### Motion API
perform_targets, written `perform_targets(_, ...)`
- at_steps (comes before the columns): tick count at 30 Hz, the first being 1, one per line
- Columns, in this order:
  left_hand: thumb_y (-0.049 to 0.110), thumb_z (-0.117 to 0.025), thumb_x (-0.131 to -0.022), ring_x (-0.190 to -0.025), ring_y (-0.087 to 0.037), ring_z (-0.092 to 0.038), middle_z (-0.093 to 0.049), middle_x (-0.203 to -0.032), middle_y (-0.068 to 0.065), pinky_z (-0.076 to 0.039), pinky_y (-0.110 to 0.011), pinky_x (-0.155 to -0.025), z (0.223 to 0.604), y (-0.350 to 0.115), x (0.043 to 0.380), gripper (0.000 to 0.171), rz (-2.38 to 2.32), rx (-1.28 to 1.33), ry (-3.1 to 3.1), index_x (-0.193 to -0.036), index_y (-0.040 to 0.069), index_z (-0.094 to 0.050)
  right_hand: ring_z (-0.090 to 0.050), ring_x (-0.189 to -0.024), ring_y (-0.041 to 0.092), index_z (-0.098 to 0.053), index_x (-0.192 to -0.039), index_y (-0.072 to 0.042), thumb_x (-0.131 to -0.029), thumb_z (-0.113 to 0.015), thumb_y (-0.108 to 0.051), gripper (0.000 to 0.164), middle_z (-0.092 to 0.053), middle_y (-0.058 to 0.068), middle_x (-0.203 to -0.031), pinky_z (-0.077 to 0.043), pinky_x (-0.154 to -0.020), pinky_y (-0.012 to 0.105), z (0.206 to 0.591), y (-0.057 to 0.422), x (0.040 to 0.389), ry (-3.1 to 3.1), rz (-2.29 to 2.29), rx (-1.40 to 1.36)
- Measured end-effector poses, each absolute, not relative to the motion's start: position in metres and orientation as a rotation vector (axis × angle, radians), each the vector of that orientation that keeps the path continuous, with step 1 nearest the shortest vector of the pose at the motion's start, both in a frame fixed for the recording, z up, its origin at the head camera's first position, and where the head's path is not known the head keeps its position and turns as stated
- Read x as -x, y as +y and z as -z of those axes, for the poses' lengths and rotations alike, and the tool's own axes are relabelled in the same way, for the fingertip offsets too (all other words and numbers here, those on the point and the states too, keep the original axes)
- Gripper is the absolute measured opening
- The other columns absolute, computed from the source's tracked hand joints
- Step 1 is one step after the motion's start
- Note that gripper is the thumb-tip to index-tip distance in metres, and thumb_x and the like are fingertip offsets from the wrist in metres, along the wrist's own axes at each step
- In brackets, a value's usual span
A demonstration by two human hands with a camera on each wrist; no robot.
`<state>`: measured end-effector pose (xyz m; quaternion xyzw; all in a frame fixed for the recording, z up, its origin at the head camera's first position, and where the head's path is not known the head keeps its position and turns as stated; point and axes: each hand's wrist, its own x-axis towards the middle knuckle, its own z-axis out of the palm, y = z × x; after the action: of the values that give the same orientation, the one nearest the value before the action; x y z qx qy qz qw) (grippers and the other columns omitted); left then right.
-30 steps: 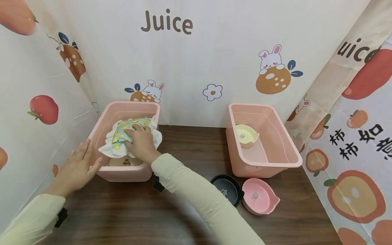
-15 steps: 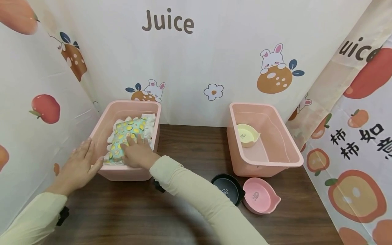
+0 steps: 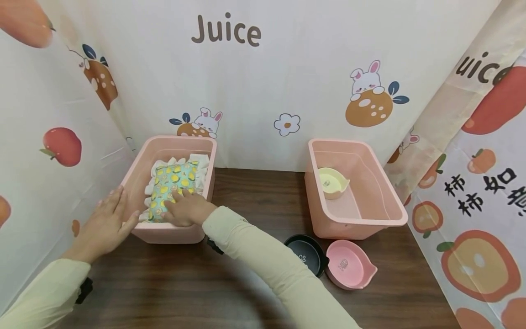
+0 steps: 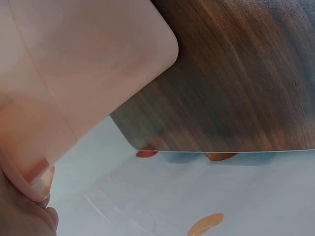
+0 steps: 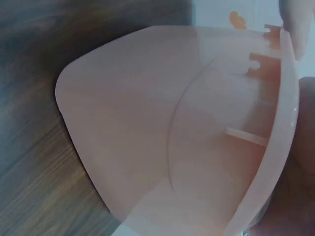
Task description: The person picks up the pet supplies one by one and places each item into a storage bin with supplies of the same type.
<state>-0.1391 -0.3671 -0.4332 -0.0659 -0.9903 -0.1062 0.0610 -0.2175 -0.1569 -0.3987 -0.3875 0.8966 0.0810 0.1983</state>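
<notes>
A small cushion with a lemon print on green and a white ruffled edge lies flat inside the left pink bin. Over its near right part is my right hand, fingers spread and fairly straight, gripping nothing; whether it touches the cloth I cannot tell. My left hand lies with straight fingers along the bin's left rim, thumb at the near left corner. In the left wrist view, part of that hand meets the bin's rim. The bin's outer wall fills much of the right wrist view.
A second pink bin stands to the right with a pale yellow bowl in it. A black bowl and a pink bowl sit before it on the dark wood table. Printed curtains surround the table.
The cushion went from bunched under my right hand to lying flat in the left bin. My right hand loosened from it and shifted slightly toward the near rim. The left hand stayed.
</notes>
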Motion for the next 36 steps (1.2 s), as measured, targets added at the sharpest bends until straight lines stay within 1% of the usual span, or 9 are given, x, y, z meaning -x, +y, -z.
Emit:
perform_targets(9, 0.04, -0.038, -0.1, -0.139, -0.052, -0.015, -0.014, -0.151, -0.036, -0.006, -0.061, -0.114, 0.433, -0.365, 0.138, 0.074, 0.314, 0.205, -2.986, -0.143, -0.017, -0.02, -0.013, -0.145, 0.005, -0.023, -0.149, -0.044, -0.098, -0.011, -0.061, 0.056, -0.008, -0.016, -0.159, -0.017, -0.116, 0.025, 0.403, -0.164, 0.223, 2.434, -0.109, 0.981)
perform_targets(11, 0.04, -0.037, -0.1, -0.139, -0.052, -0.014, -0.013, -0.151, -0.036, -0.006, -0.061, -0.114, 0.432, -0.365, 0.138, 0.074, 0.312, 0.206, -2.988, -0.143, -0.017, -0.02, -0.012, -0.145, 0.005, -0.022, -0.148, -0.046, -0.097, -0.01, -0.062, 0.055, -0.005, -0.017, -0.158, -0.018, -0.117, 0.029, 0.403, -0.163, 0.224, 2.435, -0.092, 0.976)
perform_targets(14, 0.041, -0.036, -0.1, -0.139, -0.052, -0.015, -0.014, -0.151, -0.036, -0.006, -0.061, -0.114, 0.432, -0.365, 0.138, 0.074, 0.316, 0.209, -2.986, -0.143, -0.017, -0.02, -0.01, -0.146, 0.008, -0.02, -0.149, -0.047, -0.098, -0.009, -0.061, 0.054, -0.002, -0.017, -0.159, -0.018, -0.118, 0.037, 0.403, -0.161, 0.224, 2.45, -0.084, 1.003)
perform_targets(16, 0.04, -0.037, -0.1, -0.138, -0.052, -0.016, -0.015, -0.15, -0.036, -0.007, -0.061, -0.113, 0.432, -0.365, 0.138, 0.074, 0.315, 0.21, -2.983, -0.143, -0.017, -0.02, -0.008, -0.147, 0.012, -0.02, -0.15, -0.045, -0.099, -0.012, -0.059, 0.053, -0.004, -0.015, -0.159, -0.018, -0.118, 0.038, 0.402, -0.16, 0.223, 2.471, -0.108, 1.073)
perform_targets(20, 0.039, -0.038, -0.1, -0.138, -0.053, -0.016, -0.016, -0.15, -0.036, -0.008, -0.062, -0.113, 0.432, -0.366, 0.138, 0.073, 0.319, 0.21, -2.978, -0.144, -0.016, -0.021, -0.011, -0.147, 0.016, -0.025, -0.151, -0.039, -0.102, -0.022, -0.052, 0.05, -0.011, -0.01, -0.16, -0.02, -0.117, 0.031, 0.398, -0.156, 0.221, 2.549, -0.152, 1.227)
perform_targets(22, 0.039, -0.038, -0.1, -0.138, -0.053, -0.016, -0.016, -0.15, -0.036, -0.008, -0.062, -0.113, 0.432, -0.366, 0.138, 0.073, 0.325, 0.21, -2.975, -0.144, -0.016, -0.021, -0.012, -0.147, 0.016, -0.027, -0.15, -0.039, -0.102, -0.026, -0.05, 0.049, -0.013, -0.01, -0.16, -0.021, -0.117, 0.031, 0.397, -0.155, 0.221, 2.591, -0.155, 1.263)
perform_targets(26, 0.038, -0.039, -0.099, -0.138, -0.053, -0.015, -0.016, -0.15, -0.036, -0.006, -0.061, -0.114, 0.433, -0.365, 0.138, 0.073, 0.328, 0.195, -2.978, -0.144, -0.016, -0.021, -0.01, -0.148, 0.019, -0.027, -0.15, -0.041, -0.101, -0.03, -0.051, 0.05, -0.012, -0.009, -0.161, -0.021, -0.117, 0.036, 0.396, -0.15, 0.221, 2.659, -0.145, 1.266)
perform_targets(30, 0.037, -0.039, -0.099, -0.139, -0.052, -0.013, -0.014, -0.151, -0.036, -0.005, -0.06, -0.114, 0.434, -0.365, 0.138, 0.072, 0.328, 0.182, -2.984, -0.144, -0.016, -0.02, -0.004, -0.148, 0.02, -0.021, -0.151, -0.043, -0.101, -0.032, -0.051, 0.052, -0.006, -0.009, -0.161, -0.018, -0.118, 0.04, 0.399, -0.147, 0.223, 2.707, -0.175, 1.202)
perform_targets(36, 0.038, -0.039, -0.099, -0.139, -0.051, -0.012, -0.013, -0.151, -0.036, -0.004, -0.06, -0.114, 0.433, -0.363, 0.138, 0.073, 0.327, 0.176, -2.997, -0.144, -0.016, -0.018, -0.005, -0.148, 0.021, -0.018, -0.151, -0.044, -0.1, -0.034, -0.05, 0.054, -0.006, -0.009, -0.161, -0.017, -0.118, 0.039, 0.404, -0.144, 0.226, 2.701, -0.23, 1.167)
